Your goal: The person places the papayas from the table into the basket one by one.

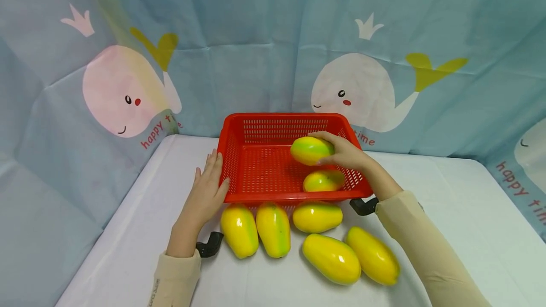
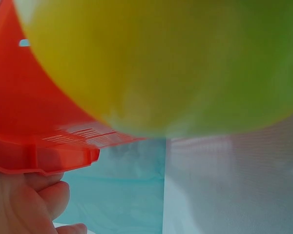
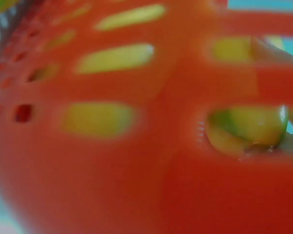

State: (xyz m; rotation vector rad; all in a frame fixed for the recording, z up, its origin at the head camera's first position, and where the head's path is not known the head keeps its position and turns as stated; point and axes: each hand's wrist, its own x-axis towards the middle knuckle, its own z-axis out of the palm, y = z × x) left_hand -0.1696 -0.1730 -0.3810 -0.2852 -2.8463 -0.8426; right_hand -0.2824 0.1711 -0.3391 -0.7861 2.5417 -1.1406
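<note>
My right hand [image 1: 343,151] grips a yellow-green papaya [image 1: 309,150] over the right half of a red plastic basket [image 1: 294,196]. Below it, a second papaya [image 1: 323,181] lies inside, near the basket's front wall. Flat against the basket's left side, my left hand [image 1: 207,188] has its fingers extended along the rim. In the left wrist view, the fingers [image 2: 53,197] show at the basket's edge [image 2: 63,163], with a large papaya [image 2: 161,63] close to the lens. Through the slots of the red wall [image 3: 161,195], the right wrist view shows part of a papaya [image 3: 249,124].
In front of the basket several papayas lie on the white table: two upright-lying ones [image 1: 239,231] at left, one crosswise [image 1: 317,217], and two slanted ones [image 1: 331,258] at right. A blue whale-print curtain [image 1: 251,79] hangs behind. Black wrist mounts [image 1: 210,244] sit at both wrists.
</note>
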